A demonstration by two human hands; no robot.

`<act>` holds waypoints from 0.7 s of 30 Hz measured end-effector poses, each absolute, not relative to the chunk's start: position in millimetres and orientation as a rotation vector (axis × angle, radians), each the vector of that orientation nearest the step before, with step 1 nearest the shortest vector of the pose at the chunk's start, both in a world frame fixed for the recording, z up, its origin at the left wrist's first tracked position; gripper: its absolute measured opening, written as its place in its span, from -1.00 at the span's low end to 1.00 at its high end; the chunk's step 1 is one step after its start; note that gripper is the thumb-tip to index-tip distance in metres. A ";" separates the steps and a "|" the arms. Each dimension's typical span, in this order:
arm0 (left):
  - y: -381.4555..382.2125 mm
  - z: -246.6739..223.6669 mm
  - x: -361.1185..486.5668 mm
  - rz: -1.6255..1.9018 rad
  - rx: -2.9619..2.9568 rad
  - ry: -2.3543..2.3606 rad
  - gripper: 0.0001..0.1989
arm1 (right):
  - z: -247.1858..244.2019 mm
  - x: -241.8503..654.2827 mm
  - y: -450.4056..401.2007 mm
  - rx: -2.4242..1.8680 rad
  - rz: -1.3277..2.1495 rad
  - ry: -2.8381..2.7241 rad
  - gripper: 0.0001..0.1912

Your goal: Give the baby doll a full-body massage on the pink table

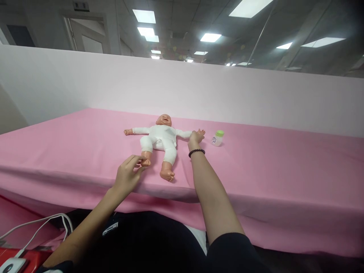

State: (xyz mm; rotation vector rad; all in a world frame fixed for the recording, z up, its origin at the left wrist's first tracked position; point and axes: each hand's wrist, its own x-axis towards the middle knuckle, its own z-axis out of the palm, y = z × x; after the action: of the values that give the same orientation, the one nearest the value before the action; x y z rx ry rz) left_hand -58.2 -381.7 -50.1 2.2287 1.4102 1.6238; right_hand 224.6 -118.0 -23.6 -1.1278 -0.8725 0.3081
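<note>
A baby doll [162, 134] with a white cloth body lies on its back, head toward the wall, arms spread. My left hand [128, 173] has its fingers around the doll's foot at the left. The doll's other foot [167, 172] rests on the pink cloth. My right hand [196, 138], with a dark beaded bracelet [196, 151] at the wrist, is closed on the doll's arm near its small hand. Just right of that hand stands a small clear bottle [217, 138] with a green lid.
A pink cloth [270, 167] covers the table, whose front edge runs close to my body. Behind it rises a white partition [182, 89]. White cables [42, 220] and a red object [34, 259] are at the lower left.
</note>
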 end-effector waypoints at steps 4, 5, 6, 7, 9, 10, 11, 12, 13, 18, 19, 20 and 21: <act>-360.5 -16.5 -56.4 1.701 2.374 1.448 -0.78 | -13.0 203.1 -126.6 -1.096 0.246 -0.984 -0.61; -351.8 -6.5 -55.4 1.688 2.407 1.442 -0.76 | -10.3 197.2 -130.5 -1.066 0.224 -1.064 -0.59; -342.2 3.5 -54.0 1.635 2.451 1.428 -0.74 | -8.1 191.4 -134.8 -1.036 0.202 -1.153 -0.58; -331.8 13.0 -52.0 1.574 2.483 1.412 -0.73 | -6.4 186.1 -139.2 -1.009 0.181 -1.245 -0.58; -311.0 29.2 -46.4 1.427 2.524 1.385 -0.71 | -4.8 177.6 -147.2 -0.974 0.143 -1.433 -0.57; -301.4 35.6 -42.9 1.355 2.545 1.386 -0.69 | -4.6 174.5 -150.4 -0.964 0.129 -1.530 -0.57; -292.9 40.6 -39.1 1.278 2.576 1.396 -0.66 | -4.7 172.3 -152.9 -0.956 0.119 -1.627 -0.55; -285.7 44.3 -35.1 1.202 2.615 1.413 -0.64 | -5.0 170.7 -154.7 -0.949 0.114 -1.718 -0.52; -279.8 46.8 -31.3 1.127 2.656 1.437 -0.62 | -5.3 169.8 -155.8 -0.944 0.110 -1.797 -0.48; -270.0 48.7 -21.3 1.005 2.714 1.525 -0.60 | -6.1 169.9 -156.0 -0.962 0.089 -1.901 -0.46; -271.7 48.1 -22.6 1.058 2.684 1.510 -0.59 | -6.0 170.4 -155.8 -0.971 0.089 -1.867 -0.48; -274.5 47.3 -25.2 1.125 2.644 1.478 -0.60 | -5.8 171.1 -155.6 -0.979 0.092 -1.818 -0.50; -278.8 46.0 -29.0 1.204 2.598 1.435 -0.62 | -5.3 171.8 -155.4 -0.985 0.099 -1.754 -0.53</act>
State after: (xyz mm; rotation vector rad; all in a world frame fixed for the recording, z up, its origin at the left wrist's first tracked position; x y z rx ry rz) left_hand -29.0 -278.8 46.0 2.5978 1.4352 1.2045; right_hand 171.8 -155.4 -5.3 -0.9852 -1.7542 0.0991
